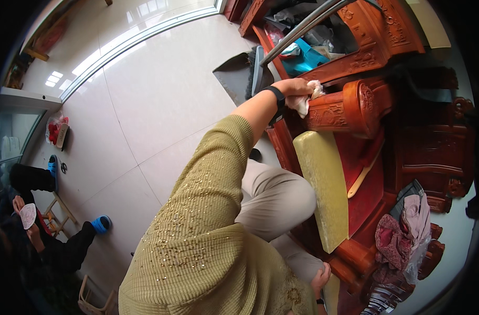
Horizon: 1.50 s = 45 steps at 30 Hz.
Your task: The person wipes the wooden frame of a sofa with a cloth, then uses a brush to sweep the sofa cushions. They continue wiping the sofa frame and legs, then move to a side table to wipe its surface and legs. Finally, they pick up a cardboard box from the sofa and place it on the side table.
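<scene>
My left hand (296, 87), with a black band at the wrist, is shut on a crumpled whitish cloth (300, 104). The cloth lies against the end of a carved reddish wooden armrest (328, 114). Low in the view, my right hand (321, 275) rests on my knee in light trousers, partly hidden by my body, with nothing seen in it. Between my knees and the red seat (353, 169) stands a yellowish seat cushion (322, 189), tilted on edge. A light-handled brush (361, 181) lies on the seat behind it.
A dustpan (233, 76) and a broom (257, 71) stand beside the armrest. Bags, one of them blue (304, 57), fill a carved wooden unit. Clothes (404, 232) lie on the furniture at right. Another person in blue slippers (101, 224) sits at far left near scissors (63, 168).
</scene>
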Each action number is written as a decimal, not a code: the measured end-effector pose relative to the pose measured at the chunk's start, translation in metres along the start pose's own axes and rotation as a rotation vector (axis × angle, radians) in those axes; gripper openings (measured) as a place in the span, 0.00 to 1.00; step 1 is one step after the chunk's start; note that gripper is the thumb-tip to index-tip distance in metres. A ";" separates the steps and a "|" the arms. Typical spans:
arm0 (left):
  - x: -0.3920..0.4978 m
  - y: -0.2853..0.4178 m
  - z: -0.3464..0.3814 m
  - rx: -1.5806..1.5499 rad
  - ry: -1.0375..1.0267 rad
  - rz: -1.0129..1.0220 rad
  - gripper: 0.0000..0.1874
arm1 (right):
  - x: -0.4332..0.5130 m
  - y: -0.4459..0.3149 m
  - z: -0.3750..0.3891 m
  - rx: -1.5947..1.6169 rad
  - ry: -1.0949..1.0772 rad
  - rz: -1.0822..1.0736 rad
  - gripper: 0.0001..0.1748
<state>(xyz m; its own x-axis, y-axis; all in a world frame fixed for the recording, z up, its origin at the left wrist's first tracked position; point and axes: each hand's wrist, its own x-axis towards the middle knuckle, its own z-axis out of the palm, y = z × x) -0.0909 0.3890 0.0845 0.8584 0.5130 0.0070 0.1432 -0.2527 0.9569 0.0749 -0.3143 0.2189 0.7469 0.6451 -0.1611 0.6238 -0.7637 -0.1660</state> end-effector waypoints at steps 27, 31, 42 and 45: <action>-0.163 -0.053 0.060 -1.075 0.949 -0.032 0.13 | -0.012 0.012 0.004 0.039 0.047 0.052 0.21; -0.159 -0.061 0.061 -1.076 0.726 -0.271 0.20 | -0.009 0.010 0.005 0.054 0.048 0.066 0.21; -0.106 -0.080 0.041 -0.493 0.350 -0.222 0.20 | 0.007 -0.006 0.003 0.051 0.032 0.052 0.22; -0.085 -0.080 0.021 -0.480 0.073 -0.179 0.18 | 0.011 -0.005 0.004 0.045 0.023 0.056 0.21</action>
<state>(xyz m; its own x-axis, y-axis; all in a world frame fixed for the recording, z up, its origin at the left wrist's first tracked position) -0.1647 0.3485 0.0013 0.8022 0.5738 -0.1652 0.0281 0.2401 0.9703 0.0794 -0.3034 0.2142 0.7858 0.6004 -0.1487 0.5705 -0.7964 -0.2007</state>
